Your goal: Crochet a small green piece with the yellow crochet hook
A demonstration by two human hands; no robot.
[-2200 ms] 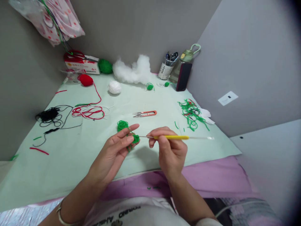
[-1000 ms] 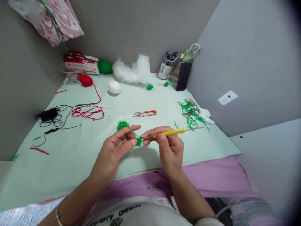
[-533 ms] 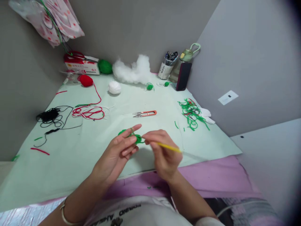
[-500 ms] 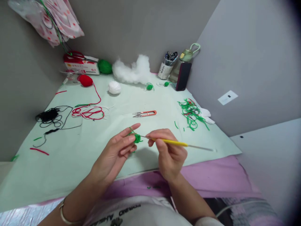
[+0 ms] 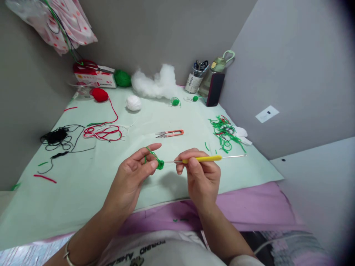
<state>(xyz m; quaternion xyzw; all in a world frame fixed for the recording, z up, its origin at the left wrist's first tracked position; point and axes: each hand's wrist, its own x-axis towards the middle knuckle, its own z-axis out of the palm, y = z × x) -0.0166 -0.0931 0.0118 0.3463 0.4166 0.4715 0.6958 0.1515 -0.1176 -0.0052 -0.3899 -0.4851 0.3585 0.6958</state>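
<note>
Whereas it sloped before, the crochet hook point(image 5: 203, 159) now lies level.

A small green crochet piece point(image 5: 159, 164) sits pinched in the fingertips of the left hand point(image 5: 133, 177), its yarn strand point(image 5: 149, 151) looping up toward 11 o'clock. The yellow-handled crochet hook point(image 5: 203, 159) lies nearly level in the right hand point(image 5: 201, 177), its tip at 9 o'clock touching the piece
</note>
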